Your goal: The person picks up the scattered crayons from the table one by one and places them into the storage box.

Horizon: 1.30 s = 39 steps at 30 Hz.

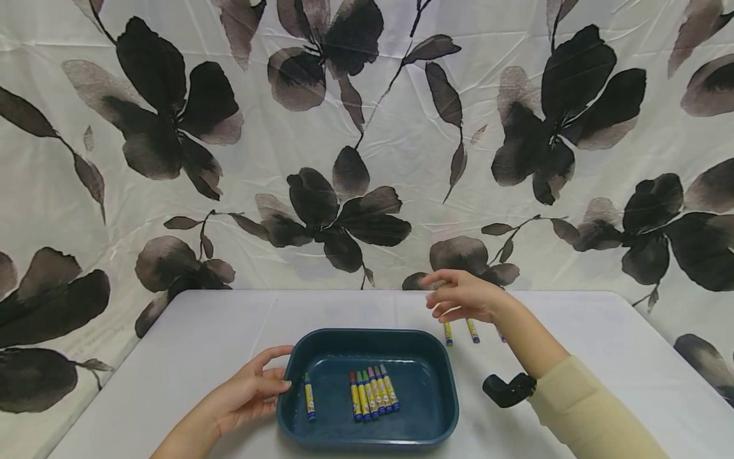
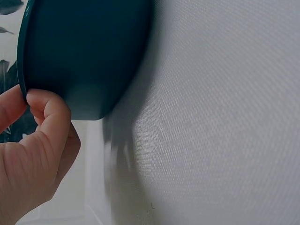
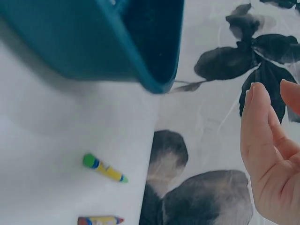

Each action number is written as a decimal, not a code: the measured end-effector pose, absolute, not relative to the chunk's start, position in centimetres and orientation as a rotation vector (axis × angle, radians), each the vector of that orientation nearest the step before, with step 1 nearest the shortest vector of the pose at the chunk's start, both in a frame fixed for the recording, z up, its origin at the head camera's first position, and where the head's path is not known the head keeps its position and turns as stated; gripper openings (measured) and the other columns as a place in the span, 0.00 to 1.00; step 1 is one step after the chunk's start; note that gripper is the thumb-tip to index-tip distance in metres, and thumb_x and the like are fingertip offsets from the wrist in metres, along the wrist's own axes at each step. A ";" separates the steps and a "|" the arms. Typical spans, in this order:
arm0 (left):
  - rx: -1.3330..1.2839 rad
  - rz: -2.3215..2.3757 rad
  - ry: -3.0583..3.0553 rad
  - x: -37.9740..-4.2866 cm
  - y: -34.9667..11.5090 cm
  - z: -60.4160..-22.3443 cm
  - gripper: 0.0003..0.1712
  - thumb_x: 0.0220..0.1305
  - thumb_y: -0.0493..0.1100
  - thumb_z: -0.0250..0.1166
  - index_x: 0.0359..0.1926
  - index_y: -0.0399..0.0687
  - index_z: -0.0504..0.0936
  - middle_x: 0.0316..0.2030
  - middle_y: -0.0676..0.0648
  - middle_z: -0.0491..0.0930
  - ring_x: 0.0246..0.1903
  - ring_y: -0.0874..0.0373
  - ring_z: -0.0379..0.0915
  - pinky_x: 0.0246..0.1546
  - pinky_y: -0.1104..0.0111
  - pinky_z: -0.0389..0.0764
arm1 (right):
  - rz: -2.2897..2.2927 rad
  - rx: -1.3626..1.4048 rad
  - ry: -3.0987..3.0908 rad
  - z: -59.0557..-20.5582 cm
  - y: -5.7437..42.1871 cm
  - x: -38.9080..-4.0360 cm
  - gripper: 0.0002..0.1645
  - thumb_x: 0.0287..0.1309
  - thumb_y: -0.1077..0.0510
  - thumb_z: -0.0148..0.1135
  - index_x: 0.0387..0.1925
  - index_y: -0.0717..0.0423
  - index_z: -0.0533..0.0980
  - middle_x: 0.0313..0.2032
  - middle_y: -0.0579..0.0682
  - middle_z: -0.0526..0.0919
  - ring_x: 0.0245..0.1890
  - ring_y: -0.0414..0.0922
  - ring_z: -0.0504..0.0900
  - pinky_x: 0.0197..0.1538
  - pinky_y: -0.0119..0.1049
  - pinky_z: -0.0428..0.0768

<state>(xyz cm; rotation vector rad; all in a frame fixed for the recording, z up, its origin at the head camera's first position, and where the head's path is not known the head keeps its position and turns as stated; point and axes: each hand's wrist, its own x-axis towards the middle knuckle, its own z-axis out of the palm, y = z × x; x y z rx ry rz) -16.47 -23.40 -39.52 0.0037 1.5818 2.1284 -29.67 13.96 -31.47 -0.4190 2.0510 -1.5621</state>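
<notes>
A dark teal tray (image 1: 367,435) with raised walls stands at the table's front. Inside it lie one green-tipped crayon (image 1: 309,398) at the left and a row of several crayons (image 1: 374,394) in mixed colours near the middle. My left hand (image 1: 248,390) pinches the tray's left rim between thumb and fingers, as the left wrist view shows from close by. Beyond the tray's far right corner, my right hand (image 1: 463,296) is raised over the table with its fingers extended and nothing held. Below it, a green crayon (image 3: 105,169) and a reddish-brown crayon (image 3: 101,220) lie on the tabletop.
The table (image 1: 229,325) has a white cover. A purple-ended crayon (image 1: 501,335) shows partly behind the right forearm. A black strap mount (image 1: 507,390) sits on the right wrist. Behind the table hangs a white cloth (image 1: 401,127) with dark flowers.
</notes>
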 end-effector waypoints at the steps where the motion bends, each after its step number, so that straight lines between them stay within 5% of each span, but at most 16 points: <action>1: 0.005 2.128 1.582 -16.5 -23.4 -39.5 0.38 0.59 0.28 0.57 0.67 0.45 0.51 0.42 0.43 0.74 0.36 0.57 0.74 0.36 0.68 0.79 | -1.561 -0.417 2.057 -31.6 14.2 -29.7 0.31 0.55 0.64 0.58 0.61 0.67 0.62 0.36 0.58 0.78 0.29 0.44 0.80 0.36 0.36 0.81; 8: 0.008 2.123 1.593 -16.5 -23.5 -39.6 0.36 0.60 0.28 0.56 0.67 0.46 0.52 0.43 0.43 0.74 0.36 0.57 0.74 0.36 0.69 0.79 | -1.561 -0.383 2.087 -32.2 15.4 -29.8 0.26 0.55 0.64 0.58 0.55 0.66 0.65 0.35 0.57 0.79 0.30 0.45 0.81 0.36 0.36 0.81; 39: 0.012 2.138 1.528 -16.5 -23.6 -39.7 0.38 0.60 0.28 0.56 0.68 0.46 0.50 0.44 0.42 0.74 0.38 0.56 0.75 0.38 0.67 0.79 | -1.502 -0.211 2.208 -34.2 20.1 -29.9 0.29 0.54 0.61 0.60 0.58 0.67 0.65 0.38 0.54 0.81 0.34 0.45 0.79 0.37 0.38 0.79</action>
